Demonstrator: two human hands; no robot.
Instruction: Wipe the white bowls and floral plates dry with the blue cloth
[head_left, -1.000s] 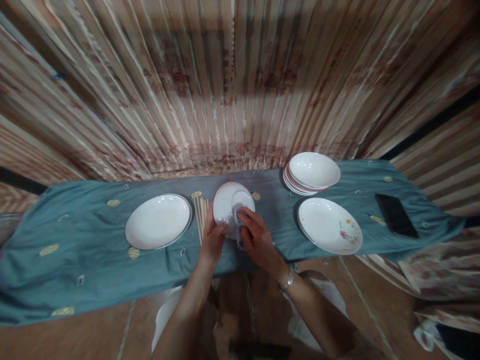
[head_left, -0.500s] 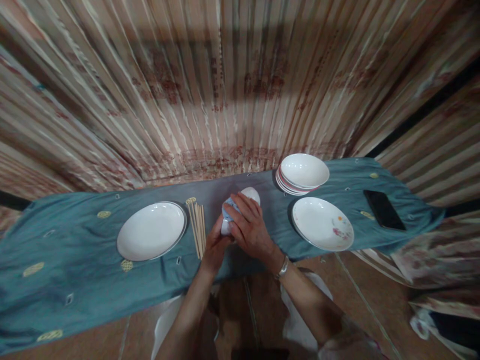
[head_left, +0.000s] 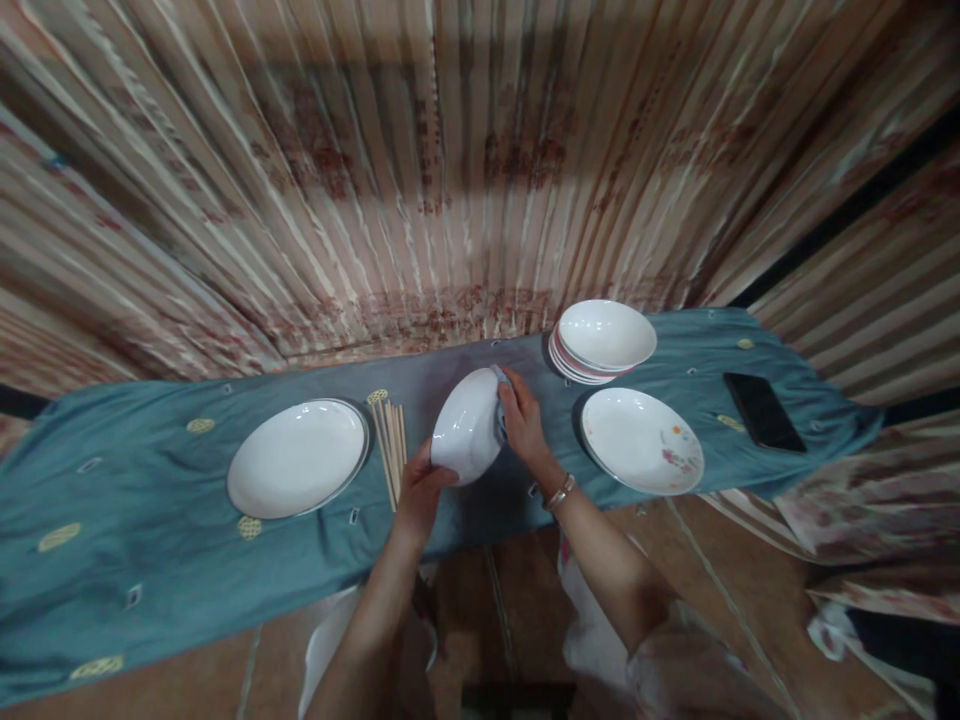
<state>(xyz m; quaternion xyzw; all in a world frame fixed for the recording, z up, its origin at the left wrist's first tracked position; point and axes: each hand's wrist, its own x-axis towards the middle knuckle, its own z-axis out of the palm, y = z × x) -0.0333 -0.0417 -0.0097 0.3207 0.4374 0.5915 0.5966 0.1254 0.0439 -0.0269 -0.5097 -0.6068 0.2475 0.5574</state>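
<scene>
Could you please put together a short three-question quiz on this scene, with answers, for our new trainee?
1. Multiple choice: what lies between the white plate at the left and the held bowl?
a) the stacked bowls
b) wooden sticks
c) a metal fork

2. True or false: the dark phone lies to the right of the flowered plate.

3. Short answer: which grip has the blue cloth against the held bowl?

Key:
1. b
2. True
3. The right grip
</scene>
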